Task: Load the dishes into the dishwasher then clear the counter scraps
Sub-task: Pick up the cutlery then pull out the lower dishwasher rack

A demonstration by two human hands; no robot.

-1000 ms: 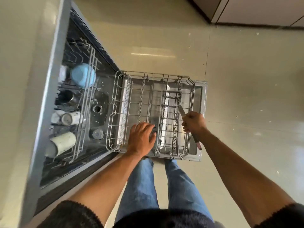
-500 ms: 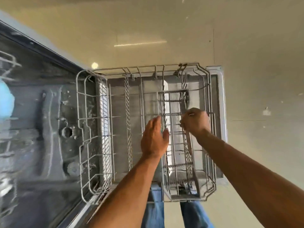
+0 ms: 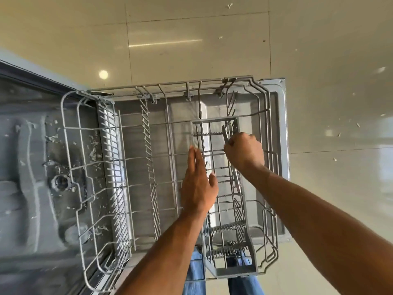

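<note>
The view looks straight down on a glossy beige tiled floor (image 3: 212, 28), crossed by thin dark grout lines and dotted with pale flecks, with bright reflections of ceiling lights on its sheen. On it lies the open dishwasher door (image 3: 278, 145), grey with a raised rim, and over the door sits the pulled-out lower rack (image 3: 131, 158), a grey wire frame with rows of upright tines. At the left the dishwasher tub (image 3: 32, 167) shows its grey bottom, with a round fitting and scattered bits of debris around it. The cutlery basket (image 3: 231, 258), a long grey plastic cage, stands in the right part of the rack. The right hand (image 3: 244, 152) is over the far half of this basket, its fingers curled tight round a knife (image 3: 225, 133); the blade pokes out beyond the knuckles, pointing away from the person, and the handle is hidden by the hand and forearm. Whether the knife rests on the basket's wires I cannot tell. The left hand (image 3: 198, 188) is held flat just beside the basket's left wall, its fingers straight and together, thumb a little apart, gripping nothing; whether it touches the basket or rack is unclear. Blue jeans (image 3: 194, 282) show below the near edge of the rack.
</note>
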